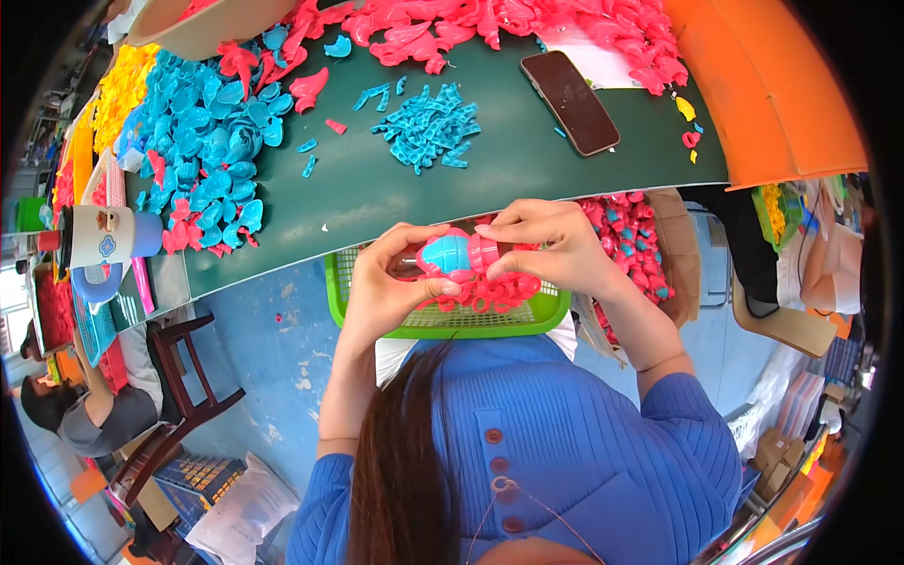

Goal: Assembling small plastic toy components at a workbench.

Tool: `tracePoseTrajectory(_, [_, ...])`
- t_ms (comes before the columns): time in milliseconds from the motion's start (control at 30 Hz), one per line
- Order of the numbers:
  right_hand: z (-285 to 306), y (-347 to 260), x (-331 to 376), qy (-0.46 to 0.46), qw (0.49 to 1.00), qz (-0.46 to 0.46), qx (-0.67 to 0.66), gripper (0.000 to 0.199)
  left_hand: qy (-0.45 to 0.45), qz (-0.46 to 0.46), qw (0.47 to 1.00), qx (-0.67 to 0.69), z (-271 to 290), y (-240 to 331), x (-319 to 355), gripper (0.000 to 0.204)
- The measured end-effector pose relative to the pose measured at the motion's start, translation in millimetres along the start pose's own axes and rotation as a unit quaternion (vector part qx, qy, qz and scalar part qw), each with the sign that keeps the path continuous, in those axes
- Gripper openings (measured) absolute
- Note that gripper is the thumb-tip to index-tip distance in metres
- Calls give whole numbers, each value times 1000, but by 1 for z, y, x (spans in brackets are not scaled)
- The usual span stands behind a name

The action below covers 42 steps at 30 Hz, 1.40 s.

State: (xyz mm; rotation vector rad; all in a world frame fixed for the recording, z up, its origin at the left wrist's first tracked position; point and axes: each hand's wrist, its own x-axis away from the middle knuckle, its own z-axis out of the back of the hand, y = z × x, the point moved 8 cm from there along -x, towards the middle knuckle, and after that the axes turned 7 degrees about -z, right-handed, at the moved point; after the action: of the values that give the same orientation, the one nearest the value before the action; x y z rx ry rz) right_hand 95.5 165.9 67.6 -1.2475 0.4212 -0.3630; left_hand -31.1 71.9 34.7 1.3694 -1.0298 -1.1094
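Observation:
Over a green plastic basket (443, 332) at the table's near edge, my two hands work close together. My left hand (384, 282) is closed round a rounded pink plastic piece with a blue shell-like panel (444, 254). Between the thumb and fingers of my right hand (557, 247) is a small pink ring-shaped part (484, 253), right up against the pink-and-blue piece. Whether the two parts are joined, I cannot tell. Pink ringed plastic parts (508, 290) lie in the basket below my hands, which hide some of them.
On the green table (325, 179) are small blue clips (428, 127), a pile of blue shells (202, 118), pink parts (424, 28) along the back and a phone (572, 102). A cup (104, 235) stands left. A box of pink-and-blue parts (631, 250) sits right; another person (104, 405) is far left.

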Motion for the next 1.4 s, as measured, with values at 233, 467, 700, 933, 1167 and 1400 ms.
tracePoseTrajectory(233, [9,12,9,58,998,-7,7,38,32,55,995,81,-15,-8,-4,52])
tracePoseTrajectory(467, [41,43,72,232,941,-1,245,26,-97,47,994,37,-88,-31,-7,67])
tracePoseTrajectory(700, [157,179,186,229,690,-357,587,26,-46,70,994,73,-57,-39,-19,54])
tracePoseTrajectory(933, [226,71,49,278,876,-277,281,24,8,69,993,94,-42,-29,-22,40])
tracePoseTrajectory(1167, [284,90,6,400,730,-55,552,19,7,37,998,40,-31,-27,-12,35])
tracePoseTrajectory(1400, [223,54,8,416,878,-9,237,17,8,97,982,162,-38,-37,-26,38])
